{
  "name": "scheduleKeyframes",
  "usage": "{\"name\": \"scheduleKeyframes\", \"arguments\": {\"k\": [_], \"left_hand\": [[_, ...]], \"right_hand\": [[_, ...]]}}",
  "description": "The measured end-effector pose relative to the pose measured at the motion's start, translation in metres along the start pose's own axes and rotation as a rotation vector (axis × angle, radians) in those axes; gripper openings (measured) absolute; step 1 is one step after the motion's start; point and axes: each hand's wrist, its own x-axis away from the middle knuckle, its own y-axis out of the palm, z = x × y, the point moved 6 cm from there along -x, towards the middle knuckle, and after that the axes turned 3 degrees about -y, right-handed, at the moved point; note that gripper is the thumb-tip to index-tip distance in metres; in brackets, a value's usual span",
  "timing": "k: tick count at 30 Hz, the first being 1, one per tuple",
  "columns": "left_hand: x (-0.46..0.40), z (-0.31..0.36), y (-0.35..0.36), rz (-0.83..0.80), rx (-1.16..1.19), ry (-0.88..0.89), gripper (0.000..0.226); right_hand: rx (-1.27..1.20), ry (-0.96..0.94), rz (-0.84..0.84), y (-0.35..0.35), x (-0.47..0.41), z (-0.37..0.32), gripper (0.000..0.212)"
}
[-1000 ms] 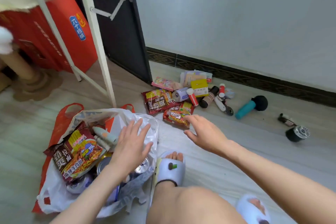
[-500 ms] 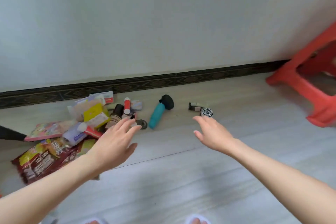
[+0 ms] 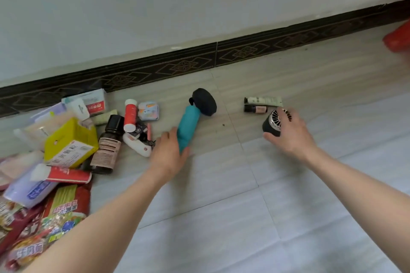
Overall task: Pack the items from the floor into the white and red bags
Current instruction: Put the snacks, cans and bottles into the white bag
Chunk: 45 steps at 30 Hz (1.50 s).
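Note:
A teal-handled device [image 3: 188, 122] with a round black head lies on the floor in mid view. My left hand [image 3: 169, 155] grips its near end, fingers on the left and thumb on the right. Further right stands a small black fan with a silver grille [image 3: 271, 124]. My right hand [image 3: 290, 135] holds it, with the fingers curled over its top and the thumb at its base. Just behind the fan lie a cream tube [image 3: 264, 101] and a small brown bottle [image 3: 255, 108]. Neither bag is in view.
A pile at the left holds a yellow box [image 3: 71, 144], a dark brown bottle [image 3: 108, 144], a red and white tube [image 3: 129, 115], a small tin [image 3: 148, 111] and snack packets [image 3: 44, 228]. A dark patterned baseboard [image 3: 199, 62] runs along the wall. A red stool [image 3: 399, 37] shows at the right edge.
The view swung from the bags to the floor items. Both hands reached forward; the left closed on the teal handle and the right came down onto the small fan.

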Motion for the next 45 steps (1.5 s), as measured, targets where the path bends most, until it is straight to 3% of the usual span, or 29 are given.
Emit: {"name": "scheduleKeyframes", "arguments": {"k": [8,14,18,21,27,32,37,45], "left_hand": [[-0.016,-0.006,0.000,-0.026,0.200,-0.182,0.041],[0.032,-0.013,-0.085,0.136,0.258,-0.062,0.039],[0.097,-0.024,-0.147,0.114,0.111,0.090,0.039],[0.168,-0.053,-0.198,0.111,0.053,0.107,0.042],[0.336,-0.150,-0.284,0.376,0.240,-0.037,0.037],[0.446,-0.234,-0.300,0.565,0.378,-0.195,0.041],[0.524,-0.311,-0.269,0.713,0.559,-0.444,0.039],[0.582,-0.387,-0.164,0.740,0.762,-0.785,0.039]], "right_hand": [[0.053,-0.078,0.067,-0.001,-0.021,-0.022,0.050],[0.015,-0.255,0.034,-0.005,0.046,-0.079,0.052],[-0.032,-0.449,-0.008,-0.035,0.116,-0.149,0.049],[-0.043,-0.664,-0.026,-0.063,0.180,-0.207,0.050],[-0.139,-0.900,-0.005,-0.098,0.306,-0.317,0.054],[-0.141,-1.073,-0.084,-0.081,0.398,-0.396,0.060],[-0.013,-1.193,-0.254,-0.025,0.469,-0.454,0.061],[0.195,-1.270,-0.607,0.079,0.524,-0.501,0.062]]}}
